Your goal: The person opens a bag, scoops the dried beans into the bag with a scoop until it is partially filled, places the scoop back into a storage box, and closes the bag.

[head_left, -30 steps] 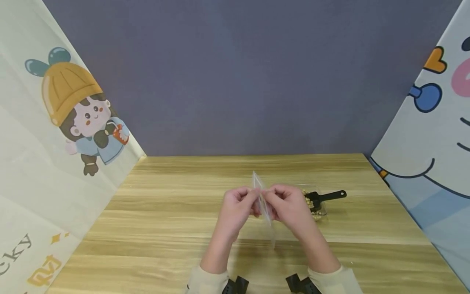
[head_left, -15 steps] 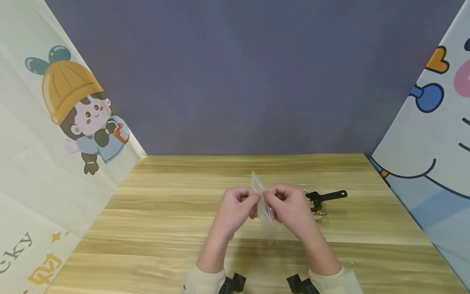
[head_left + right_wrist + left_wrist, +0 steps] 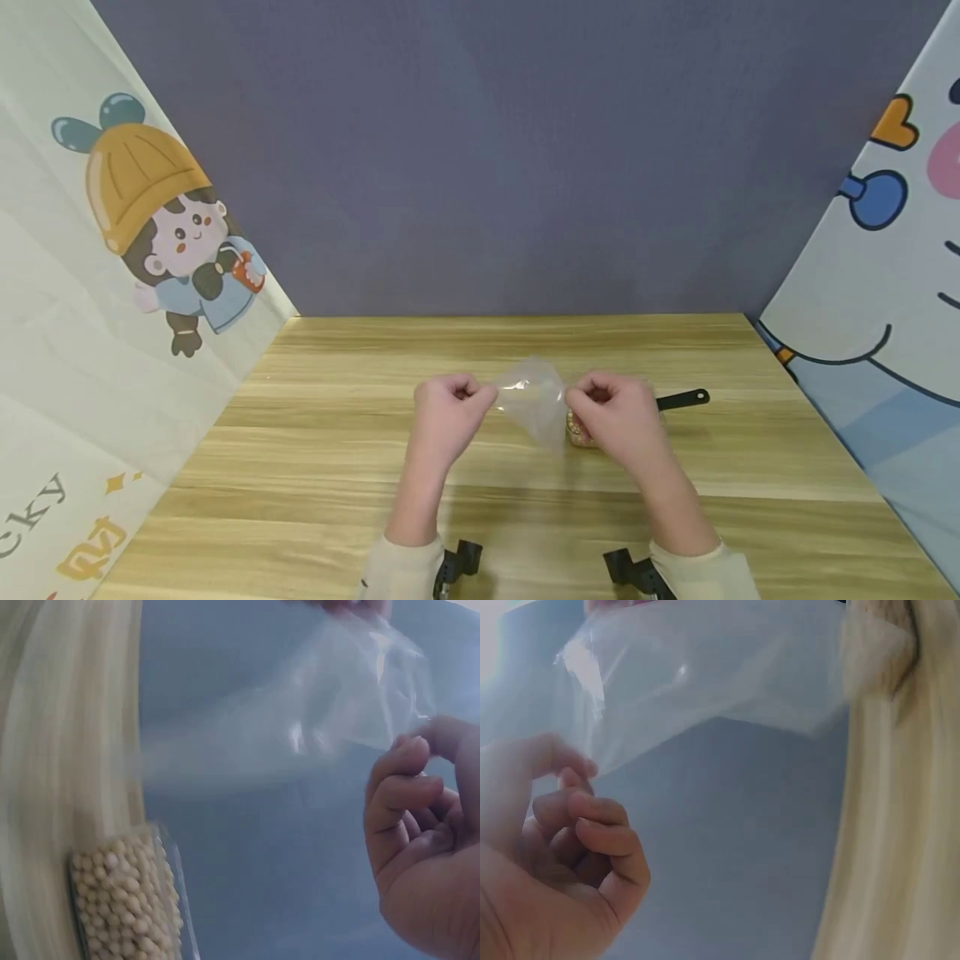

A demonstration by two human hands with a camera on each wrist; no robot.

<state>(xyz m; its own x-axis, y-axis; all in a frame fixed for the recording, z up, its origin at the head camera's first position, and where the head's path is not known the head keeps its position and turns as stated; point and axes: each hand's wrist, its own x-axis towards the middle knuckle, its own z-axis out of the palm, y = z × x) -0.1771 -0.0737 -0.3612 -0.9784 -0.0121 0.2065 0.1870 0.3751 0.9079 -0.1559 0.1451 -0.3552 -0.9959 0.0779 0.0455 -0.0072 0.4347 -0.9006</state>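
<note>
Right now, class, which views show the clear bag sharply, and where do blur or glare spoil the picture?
Head view: evenly lit and sharp; the clear plastic bag between the hands shows a small glare streak. Left wrist view: soft and hazy, the bag washed pale. Right wrist view: the bag is blurred, while the tray of beans is clearer.

Cream sleeves point(image 3: 693, 568), black wrist mounts point(image 3: 633, 573).
</note>
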